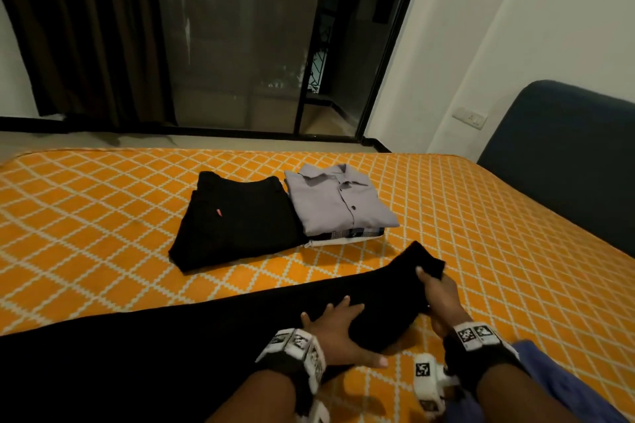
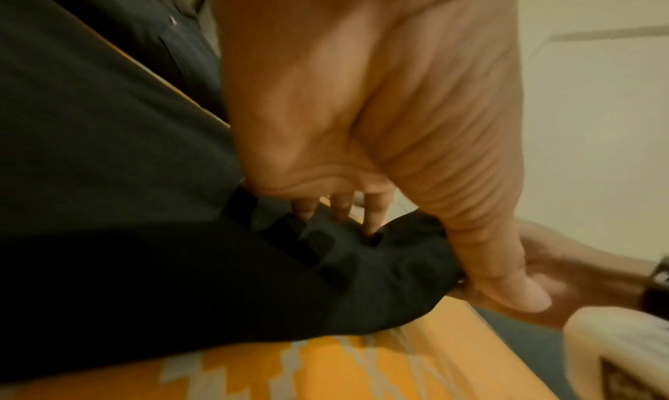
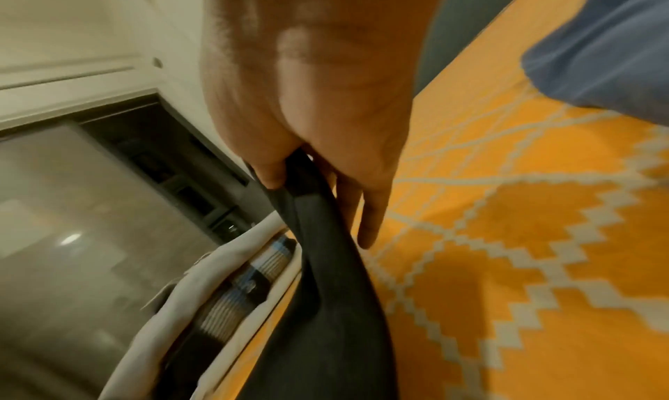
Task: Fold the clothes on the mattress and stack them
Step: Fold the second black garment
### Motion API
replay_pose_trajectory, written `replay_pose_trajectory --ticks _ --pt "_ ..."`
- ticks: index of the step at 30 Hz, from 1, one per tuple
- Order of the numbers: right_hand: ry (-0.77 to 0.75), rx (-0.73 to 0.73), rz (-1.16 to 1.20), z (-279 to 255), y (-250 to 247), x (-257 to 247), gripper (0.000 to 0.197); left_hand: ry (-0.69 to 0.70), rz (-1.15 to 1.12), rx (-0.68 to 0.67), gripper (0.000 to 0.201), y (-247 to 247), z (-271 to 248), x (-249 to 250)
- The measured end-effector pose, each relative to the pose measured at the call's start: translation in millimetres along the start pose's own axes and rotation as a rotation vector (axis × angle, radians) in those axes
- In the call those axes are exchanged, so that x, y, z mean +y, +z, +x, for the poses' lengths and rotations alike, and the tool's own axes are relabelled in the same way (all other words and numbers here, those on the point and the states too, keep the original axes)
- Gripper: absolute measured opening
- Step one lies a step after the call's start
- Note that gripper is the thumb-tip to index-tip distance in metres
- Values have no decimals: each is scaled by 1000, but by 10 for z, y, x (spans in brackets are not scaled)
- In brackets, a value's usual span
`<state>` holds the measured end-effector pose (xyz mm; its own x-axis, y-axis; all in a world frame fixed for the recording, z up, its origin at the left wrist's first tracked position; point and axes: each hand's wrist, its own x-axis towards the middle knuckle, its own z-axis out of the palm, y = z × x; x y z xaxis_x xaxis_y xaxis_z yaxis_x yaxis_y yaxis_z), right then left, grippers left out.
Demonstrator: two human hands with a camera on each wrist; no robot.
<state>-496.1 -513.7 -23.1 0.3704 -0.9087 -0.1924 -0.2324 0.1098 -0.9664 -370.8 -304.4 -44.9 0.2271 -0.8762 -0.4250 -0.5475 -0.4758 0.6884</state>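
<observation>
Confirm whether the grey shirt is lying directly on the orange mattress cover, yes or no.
No, the grey shirt lies on top of other folded clothes, which separate it from the mattress.

Dark glass door (image 1: 240, 45), brown curtain (image 1: 86, 27), white wall (image 1: 549, 27).

On the mattress (image 1: 103, 216), folded trousers (image 1: 237, 220) lie left of a shirt stack (image 1: 338, 206); a garment (image 1: 171, 336) stretches in front.

Black garment (image 1: 171, 336): you see it laid long and flat across the near mattress (image 1: 103, 216), right end lifted.
Black trousers (image 1: 237, 220): folded, mid-mattress.
Grey shirt (image 1: 338, 204): folded atop a stack, touching the trousers.
</observation>
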Motion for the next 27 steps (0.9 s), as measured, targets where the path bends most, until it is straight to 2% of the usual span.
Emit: replay_pose_trajectory --ticks 2,3,5,6,7,8,9,11,14,17,19,20,22,23,24,25,26,27 --pt "-253 -82 -161 -231 162 -99 14 30 -149 49 109 -36 -264 -119" --pt "-417 -141 -286 -372 247 -84 21 42 -248 106 107 -45 -373 -196" --pt "-677 -363 -576 -642 425 104 54 25 -465 237 113 -61 -569 -378" --pt "-740 -499 -718 -763 520 229 69 4 -558 319 111 -66 -629 -462" --pt "-758 -615 -859 -905 617 363 76 -11 -624 397 104 -58 -686 -533" --pt "-746 -709 -997 -1085 721 476 74 -43 -631 442 97 -54 -764 -575" --pt "-725 -775 -1110 -1257 811 574 68 -72 -579 465 95 -46 -848 -596" --pt "-724 -820 -1210 -1462 905 727 61 -85 -380 428 91 16 -964 -670" --pt "-820 -852 -1193 -1436 877 689 50 -30 -93 350 84 135 -991 -708" --pt "-911 -926 -1123 -1411 806 537 41 -18 105 305 88 165 -919 -652" --pt "-843 -888 -936 -1389 742 454 33 -34 142 212 97 150 -875 -605" --pt "-802 -791 -841 -1328 704 471 30 -54 170 163 103 151 -850 -590" --pt "-731 -401 -845 -1130 608 519 31 -114 267 68 117 150 -794 -589" --pt "-617 -212 -956 -1011 548 556 43 -143 307 29 125 145 -760 -588" --pt "-449 -108 -1043 -922 516 575 62 -162 330 -1 131 129 -736 -579" --pt "-262 -95 -1069 -842 494 615 78 -172 328 -19 132 123 -720 -565" --pt "-139 -125 -1016 -763 478 674 82 -174 306 -19 131 118 -708 -548" --pt "-65 -171 -928 -764 490 651 73 -173 259 -2 126 106 -717 -540"
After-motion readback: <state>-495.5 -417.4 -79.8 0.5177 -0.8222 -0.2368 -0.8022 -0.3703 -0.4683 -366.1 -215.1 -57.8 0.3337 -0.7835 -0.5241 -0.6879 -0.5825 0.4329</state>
